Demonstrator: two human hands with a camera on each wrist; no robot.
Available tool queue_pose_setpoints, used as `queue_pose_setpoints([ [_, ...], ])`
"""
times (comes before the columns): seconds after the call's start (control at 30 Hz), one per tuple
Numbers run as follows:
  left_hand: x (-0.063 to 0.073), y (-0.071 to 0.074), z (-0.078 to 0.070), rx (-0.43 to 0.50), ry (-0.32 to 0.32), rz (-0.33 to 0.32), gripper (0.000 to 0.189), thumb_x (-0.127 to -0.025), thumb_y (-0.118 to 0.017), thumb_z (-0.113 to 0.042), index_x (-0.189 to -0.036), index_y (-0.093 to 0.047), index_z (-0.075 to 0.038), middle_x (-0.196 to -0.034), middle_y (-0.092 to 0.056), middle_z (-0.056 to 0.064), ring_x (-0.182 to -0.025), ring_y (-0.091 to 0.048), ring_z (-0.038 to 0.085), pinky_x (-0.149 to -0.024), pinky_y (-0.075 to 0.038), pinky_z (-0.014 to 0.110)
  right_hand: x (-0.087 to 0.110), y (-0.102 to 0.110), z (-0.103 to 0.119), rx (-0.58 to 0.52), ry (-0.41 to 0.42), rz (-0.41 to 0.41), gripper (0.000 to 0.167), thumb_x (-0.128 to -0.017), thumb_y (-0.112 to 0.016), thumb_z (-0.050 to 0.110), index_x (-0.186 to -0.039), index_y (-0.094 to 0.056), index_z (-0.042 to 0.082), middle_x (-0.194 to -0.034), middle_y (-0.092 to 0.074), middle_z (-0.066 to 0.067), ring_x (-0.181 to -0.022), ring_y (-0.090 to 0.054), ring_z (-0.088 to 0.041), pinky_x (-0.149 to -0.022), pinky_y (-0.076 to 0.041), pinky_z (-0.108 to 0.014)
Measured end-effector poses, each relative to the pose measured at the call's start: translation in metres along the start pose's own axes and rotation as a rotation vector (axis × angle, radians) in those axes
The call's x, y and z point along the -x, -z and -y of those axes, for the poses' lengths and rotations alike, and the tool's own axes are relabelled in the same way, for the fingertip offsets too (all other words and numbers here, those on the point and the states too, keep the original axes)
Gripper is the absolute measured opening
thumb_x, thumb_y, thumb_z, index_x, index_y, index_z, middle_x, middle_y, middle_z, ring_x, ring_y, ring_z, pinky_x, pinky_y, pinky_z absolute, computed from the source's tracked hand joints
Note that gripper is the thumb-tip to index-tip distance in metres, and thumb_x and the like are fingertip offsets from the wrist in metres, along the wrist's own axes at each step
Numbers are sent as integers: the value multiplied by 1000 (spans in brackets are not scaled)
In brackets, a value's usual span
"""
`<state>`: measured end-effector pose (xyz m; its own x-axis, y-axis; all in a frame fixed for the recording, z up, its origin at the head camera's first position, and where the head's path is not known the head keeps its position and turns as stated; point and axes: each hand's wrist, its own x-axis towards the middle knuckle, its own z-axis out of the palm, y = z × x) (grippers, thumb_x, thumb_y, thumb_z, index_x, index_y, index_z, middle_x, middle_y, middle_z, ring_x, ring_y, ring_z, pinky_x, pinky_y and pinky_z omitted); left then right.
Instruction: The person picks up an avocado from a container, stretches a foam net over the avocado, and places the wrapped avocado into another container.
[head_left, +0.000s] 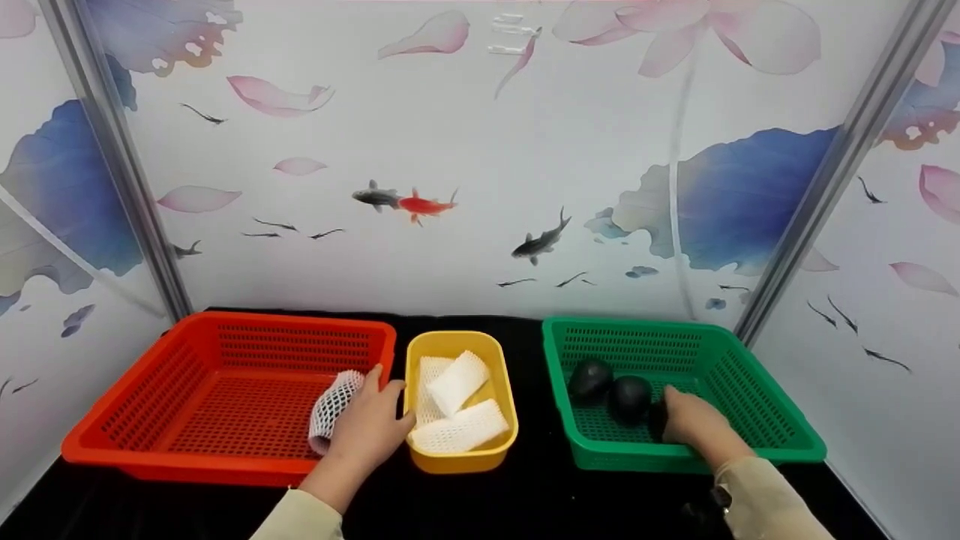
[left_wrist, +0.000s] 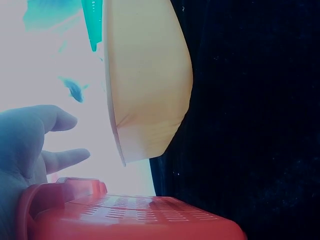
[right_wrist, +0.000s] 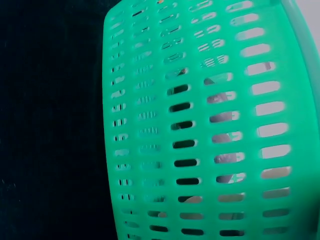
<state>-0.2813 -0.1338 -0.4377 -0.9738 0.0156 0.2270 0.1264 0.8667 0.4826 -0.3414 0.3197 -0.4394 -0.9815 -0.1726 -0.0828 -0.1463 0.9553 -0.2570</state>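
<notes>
Left hand (head_left: 367,421), fingers loosely spread, at a netted piece (head_left: 331,409) in the red basket (head_left: 187,469) (contact unclear); right hand (head_left: 696,421) gripping a dark fruit (head_left: 657,421) in the green basket (head_left: 637,456). A hurried lift could let it slip and bruise.

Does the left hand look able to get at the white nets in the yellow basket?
Probably yes: the left hand is close beside the yellow basket, whose top is open, and nothing else covers the white nets.
</notes>
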Motion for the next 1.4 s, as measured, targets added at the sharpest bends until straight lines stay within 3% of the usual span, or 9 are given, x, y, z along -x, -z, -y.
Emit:
queue_pose_setpoints([
  [0.13,1,1,1,0,1,-2,48,-87,-68,-26,-129,-60,-3,-151,-30,26,-129,-41,45,-94,-43,57,-1,2,1,-35,-11,-15,55,-76,-72,2,-124,-50,-13,-109,-58,-29,-86,-56,-36,-65,-42,-45],
  [0.3,2,1,2,-6,-7,-12,48,-86,-68,-26,-128,-61,-3,-150,-32,26,-127,-43,46,-94,-43,57,-3,4,0,-59,-3,-31,59,-74,-72,7,-124,-50,-15,-113,-57,-32,-89,-56,-38,-69,-43,-47],
  [0.47,2,0,3,-7,-8,-7,48,-87,-67,-27,-128,-61,-4,-151,-31,26,-126,-43,45,-93,-44,57,-4,5,-2,-115,9,-46,57,-72,-73,7,-121,-52,-12,-107,-59,-25,-82,-53,-31,-68,-43,-46],
  [0.97,1,3,-1,11,6,12,48,-90,-66,-26,-132,-57,-4,-151,-30,27,-130,-40,45,-100,-38,57,0,5,9,-171,41,-96,63,-75,-75,9,-130,-50,-10,-117,-57,-27,-95,-57,-35,-73,-47,-49],
  [1.4,-1,3,-3,18,-29,-100,41,-90,-65,-23,-126,-61,-3,-133,-51,20,-123,-47,37,-103,-38,51,3,2,32,-201,48,-93,67,-80,-74,12,-137,-45,-8,-131,-48,-31,-109,-53,-43,-80,-46,-54],
])
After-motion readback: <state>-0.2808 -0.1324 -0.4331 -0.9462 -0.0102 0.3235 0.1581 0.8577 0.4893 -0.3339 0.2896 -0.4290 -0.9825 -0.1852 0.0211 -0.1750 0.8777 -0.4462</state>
